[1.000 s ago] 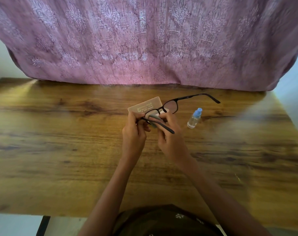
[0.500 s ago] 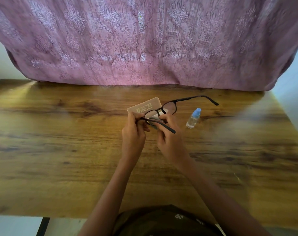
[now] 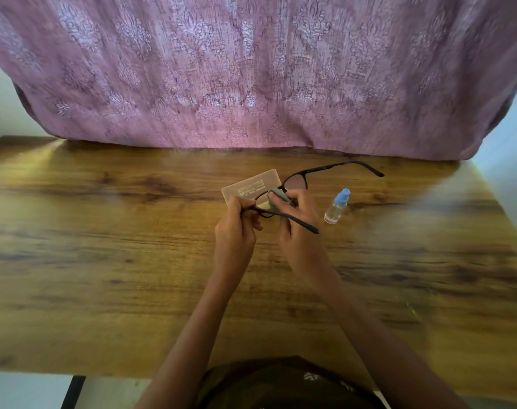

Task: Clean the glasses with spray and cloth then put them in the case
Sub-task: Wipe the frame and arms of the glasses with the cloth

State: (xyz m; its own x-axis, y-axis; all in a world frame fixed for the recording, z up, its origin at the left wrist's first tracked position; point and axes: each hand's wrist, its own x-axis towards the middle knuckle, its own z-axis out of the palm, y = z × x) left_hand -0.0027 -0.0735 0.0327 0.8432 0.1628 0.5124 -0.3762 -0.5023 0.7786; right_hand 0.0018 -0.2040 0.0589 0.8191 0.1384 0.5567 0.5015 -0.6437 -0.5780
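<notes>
Toward the far edge of the table (image 3: pixel 103 261), mid-width: glasses (image 3: pixel 297 182) in both hands, cloth (image 3: pixel 276 196) on one lens.
Left hand (image 3: pixel 236 228) pinches the frame at its hinge corner; right hand (image 3: pixel 300 228) pinches the grey cloth round the lens. Judged light, thin, fragile, lenses slick: grip the rim, not the open temples.

A wooden table (image 3: pixel 103 276) with dark, streaked grain is seen, and its far edge is met by a hanging pink patterned fabric (image 3: pixel 251 84). A flat beige case (image 3: pixel 251 184) with printed lettering is laid near the middle of the tabletop. To the right of it, and apart from it, a small clear spray bottle (image 3: pixel 336 206) with a blue top is stood upright.
</notes>
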